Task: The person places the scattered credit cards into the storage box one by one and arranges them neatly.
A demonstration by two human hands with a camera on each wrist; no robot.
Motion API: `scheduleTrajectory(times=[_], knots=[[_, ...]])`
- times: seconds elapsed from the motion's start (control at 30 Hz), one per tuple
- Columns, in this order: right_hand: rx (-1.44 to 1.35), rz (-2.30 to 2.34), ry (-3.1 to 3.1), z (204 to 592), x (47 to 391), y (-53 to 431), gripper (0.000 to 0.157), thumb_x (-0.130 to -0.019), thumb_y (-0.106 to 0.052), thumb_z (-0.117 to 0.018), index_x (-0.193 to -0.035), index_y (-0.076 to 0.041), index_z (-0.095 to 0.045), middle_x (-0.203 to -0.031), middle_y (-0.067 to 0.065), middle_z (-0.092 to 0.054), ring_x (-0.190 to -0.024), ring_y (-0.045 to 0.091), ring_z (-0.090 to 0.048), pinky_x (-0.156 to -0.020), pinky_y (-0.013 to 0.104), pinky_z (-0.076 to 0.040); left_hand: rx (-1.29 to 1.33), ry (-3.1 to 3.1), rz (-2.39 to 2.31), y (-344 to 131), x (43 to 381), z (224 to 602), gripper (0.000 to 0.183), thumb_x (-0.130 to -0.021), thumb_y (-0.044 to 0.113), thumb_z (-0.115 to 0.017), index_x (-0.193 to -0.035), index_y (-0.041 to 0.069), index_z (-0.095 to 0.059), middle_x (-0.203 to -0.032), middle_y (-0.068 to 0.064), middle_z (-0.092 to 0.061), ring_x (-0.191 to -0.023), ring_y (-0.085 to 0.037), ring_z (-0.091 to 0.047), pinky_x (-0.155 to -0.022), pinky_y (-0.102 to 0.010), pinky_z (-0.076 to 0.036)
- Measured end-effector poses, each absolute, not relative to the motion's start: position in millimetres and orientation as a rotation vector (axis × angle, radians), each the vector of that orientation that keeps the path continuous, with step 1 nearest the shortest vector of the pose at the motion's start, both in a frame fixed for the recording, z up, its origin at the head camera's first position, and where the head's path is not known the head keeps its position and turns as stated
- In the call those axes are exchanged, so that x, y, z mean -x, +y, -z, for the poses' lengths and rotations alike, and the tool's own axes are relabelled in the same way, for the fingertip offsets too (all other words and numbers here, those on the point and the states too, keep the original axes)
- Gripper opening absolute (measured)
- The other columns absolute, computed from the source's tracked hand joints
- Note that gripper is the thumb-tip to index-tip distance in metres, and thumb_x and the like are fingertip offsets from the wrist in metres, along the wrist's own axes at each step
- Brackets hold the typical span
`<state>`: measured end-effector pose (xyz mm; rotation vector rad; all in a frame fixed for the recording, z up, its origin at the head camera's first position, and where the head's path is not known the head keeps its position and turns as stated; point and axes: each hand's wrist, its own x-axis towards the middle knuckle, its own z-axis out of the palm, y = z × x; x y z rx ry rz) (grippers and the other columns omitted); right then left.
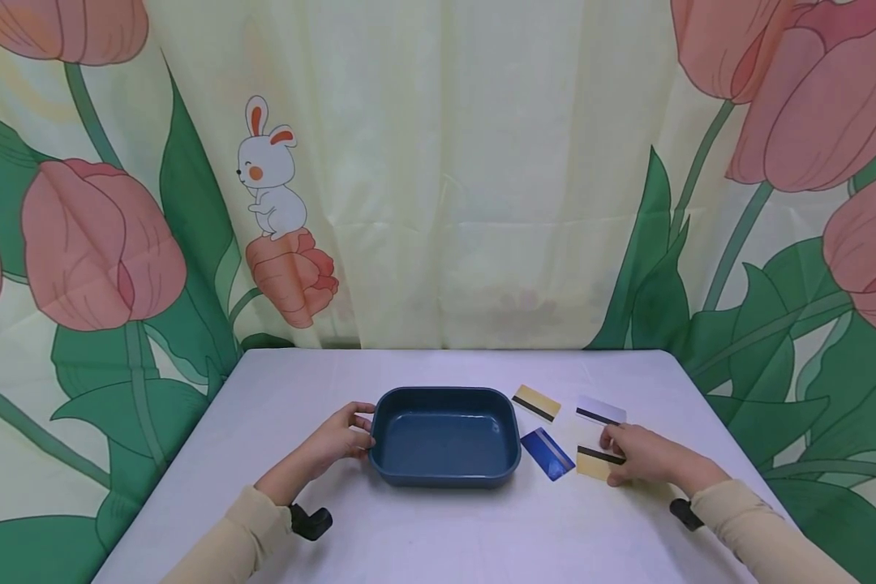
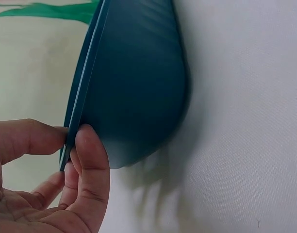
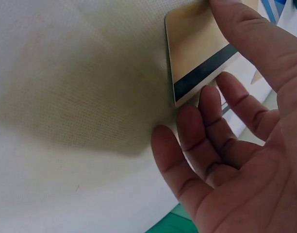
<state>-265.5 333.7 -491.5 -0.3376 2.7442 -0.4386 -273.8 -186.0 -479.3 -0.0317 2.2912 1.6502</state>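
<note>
My left hand (image 1: 341, 438) pinches the rim of a dark blue rectangular dish (image 1: 445, 478) at its left end. In the left wrist view the thumb lies on one side of the rim (image 2: 83, 82) and a finger on the other. At the right, my right hand (image 1: 646, 456) holds a gold card with a black stripe (image 1: 591, 465) across its width. The right wrist view has the thumb (image 3: 255, 36) at one long edge of this gold card (image 3: 194, 46), with fingertips along the striped edge.
Between the dish and my right hand lie another gold striped card (image 1: 536, 403) and a blue card (image 1: 548, 454). A silvery-white striped card (image 1: 602, 408) lies just beyond the right hand. All are on a white-covered table (image 1: 438, 543), with a tulip-print curtain (image 1: 438, 162) behind.
</note>
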Motion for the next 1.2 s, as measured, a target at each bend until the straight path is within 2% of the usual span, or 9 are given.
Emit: scheduleTrajectory(times=[0.2, 0.43, 0.6, 0.77, 0.9, 1.2], knots=[[0.31, 0.468, 2.738, 490.4, 265.0, 335.6, 0.05, -0.077, -0.031, -0.091, -0.108, -0.007, -0.061, -0.092, 0.004, -0.054, -0.087, 0.02, -0.051, -0.076, 0.036, -0.048, 0.035, 2.287, -1.646, -186.4, 275.3, 478.3, 0.065, -0.086, -0.006, -0.067, -0.146, 0.0, -0.046, -0.117, -0.022, -0.056, -0.083, -0.024, -0.063, -0.071, -0.034, -0.061], [0.318, 0.495, 2.752, 487.0, 266.7, 335.8, 0.049, -0.074, -0.029, -0.093, -0.106, -0.009, -0.063, -0.091, 0.003, -0.058, -0.086, 0.02, -0.052, -0.077, 0.037, -0.049, 0.027, 2.296, -1.646, -185.0, 277.0, 476.8, 0.068, -0.086, -0.005, -0.069, -0.149, 0.002, -0.044, -0.118, -0.023, -0.057, -0.082, -0.024, -0.063, -0.072, -0.035, -0.062], [0.314, 0.559, 2.769, 487.1, 266.0, 335.6, 0.042, -0.072, -0.023, -0.094, -0.1, -0.011, -0.065, -0.086, 0.002, -0.057, -0.083, 0.019, -0.053, -0.073, 0.035, -0.048, 0.045, 2.292, -1.64, -185.4, 275.8, 478.9, 0.076, -0.085, -0.004, -0.069, -0.154, 0.007, -0.039, -0.118, -0.022, -0.056, -0.08, -0.025, -0.062, -0.071, -0.035, -0.062], [0.298, 0.617, 2.783, 486.6, 266.2, 339.7, 0.033, -0.077, -0.019, -0.09, -0.095, -0.013, -0.064, -0.081, 0.002, -0.054, -0.081, 0.018, -0.052, -0.067, 0.031, -0.044, 0.035, 2.292, -1.638, -185.5, 275.5, 479.0, 0.076, -0.085, -0.004, -0.069, -0.155, 0.009, -0.04, -0.118, -0.022, -0.055, -0.079, -0.025, -0.062, -0.07, -0.035, -0.061], [0.279, 0.687, 2.778, 484.5, 267.2, 343.9, 0.025, -0.081, -0.017, -0.087, -0.092, -0.012, -0.066, -0.08, 0.001, -0.056, -0.079, 0.018, -0.053, -0.064, 0.026, -0.046, 0.038, 2.301, -1.631, -185.9, 275.3, 478.0, 0.075, -0.085, -0.004, -0.069, -0.154, 0.007, -0.04, -0.118, -0.021, -0.055, -0.079, -0.025, -0.062, -0.071, -0.036, -0.062], [0.262, 0.779, 2.746, 482.0, 269.4, 355.8, 0.006, -0.091, -0.009, -0.076, -0.094, -0.008, -0.071, -0.084, 0.001, -0.062, -0.08, 0.018, -0.055, -0.066, 0.025, -0.05, 0.038, 2.299, -1.62, -185.1, 275.4, 477.3, 0.073, -0.085, -0.005, -0.069, -0.153, 0.006, -0.042, -0.118, -0.021, -0.055, -0.079, -0.024, -0.062, -0.071, -0.035, -0.062]])
